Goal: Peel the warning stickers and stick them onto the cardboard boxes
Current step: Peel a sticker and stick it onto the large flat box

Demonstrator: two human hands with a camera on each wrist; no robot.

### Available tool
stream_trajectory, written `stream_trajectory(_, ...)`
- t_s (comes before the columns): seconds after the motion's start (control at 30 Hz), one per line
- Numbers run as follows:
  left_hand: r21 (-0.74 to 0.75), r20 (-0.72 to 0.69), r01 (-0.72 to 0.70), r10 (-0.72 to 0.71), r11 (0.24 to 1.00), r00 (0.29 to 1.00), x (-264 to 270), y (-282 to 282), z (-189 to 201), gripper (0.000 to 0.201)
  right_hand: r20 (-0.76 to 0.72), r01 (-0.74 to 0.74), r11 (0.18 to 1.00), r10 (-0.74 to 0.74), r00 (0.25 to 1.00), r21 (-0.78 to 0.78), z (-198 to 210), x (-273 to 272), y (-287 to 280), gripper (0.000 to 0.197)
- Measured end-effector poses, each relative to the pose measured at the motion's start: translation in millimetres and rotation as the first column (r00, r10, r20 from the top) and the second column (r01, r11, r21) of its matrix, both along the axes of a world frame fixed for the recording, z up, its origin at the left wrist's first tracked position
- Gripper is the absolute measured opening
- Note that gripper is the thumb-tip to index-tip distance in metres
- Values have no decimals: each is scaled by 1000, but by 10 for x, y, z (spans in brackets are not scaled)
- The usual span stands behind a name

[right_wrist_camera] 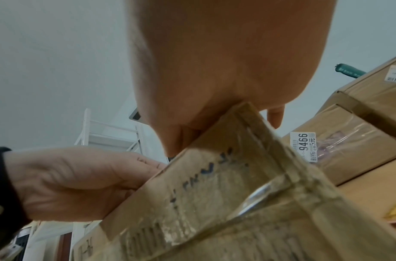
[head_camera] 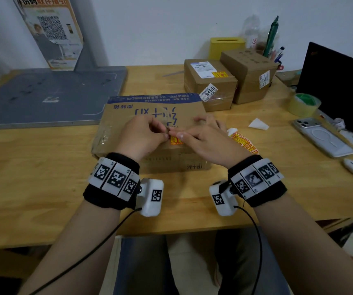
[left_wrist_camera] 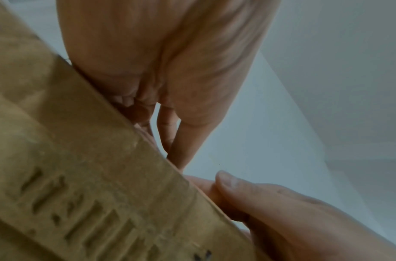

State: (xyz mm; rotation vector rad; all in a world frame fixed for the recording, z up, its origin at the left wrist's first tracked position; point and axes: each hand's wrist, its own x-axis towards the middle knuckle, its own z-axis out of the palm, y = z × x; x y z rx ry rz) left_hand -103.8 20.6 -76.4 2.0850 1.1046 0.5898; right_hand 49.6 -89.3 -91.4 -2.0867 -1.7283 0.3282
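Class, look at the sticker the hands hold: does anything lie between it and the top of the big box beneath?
Nothing visible does. Both hands hold the sticker just over the big box, whose top there is bare.

Left hand fingers curled, fingertips meeting right hand, forearms converging

the right hand fills the top of the view, its heel resting on the upper edge of a worn cardboard box with blurred dark print and old tape. the left hand, black wristband at the edge, lies against the box's left side. behind, on the tabletop, a taped box bears a white label reading 9466.
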Motion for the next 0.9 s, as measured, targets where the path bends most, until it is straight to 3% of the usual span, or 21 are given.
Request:
stream_trajectory(0.23, 4, -24, -14, 14, 1000, 1000, 17, 1, 1, 20, -62, -23, 999, 25, 998, 37, 38, 17, -58, 31)
stream_trajectory(0.37, 11, -35, -12, 13, 1000, 999, 39, 6, 5, 20, -77, -31, 998, 36, 996, 61, 22, -7, -110, 60)
stream_trajectory(0.5, 3, -61, 4, -3, 1000, 998, 55, 1, 25, 21, 43, 48, 998, -50, 998, 38, 27, -32, -42, 35)
stream_trajectory(0.57, -4, -58, 7, -7, 1000, 998, 58, -3, 30, 20, 64, 71, 997, -72, 995, 18, 16, -26, -4, 35)
stream_trajectory(0.9, -2, -62, 0, 0, 1000, 998, 72, -19, 24, 14, -52, 54, 997, -51, 997, 60, -22, 89, -107, 26)
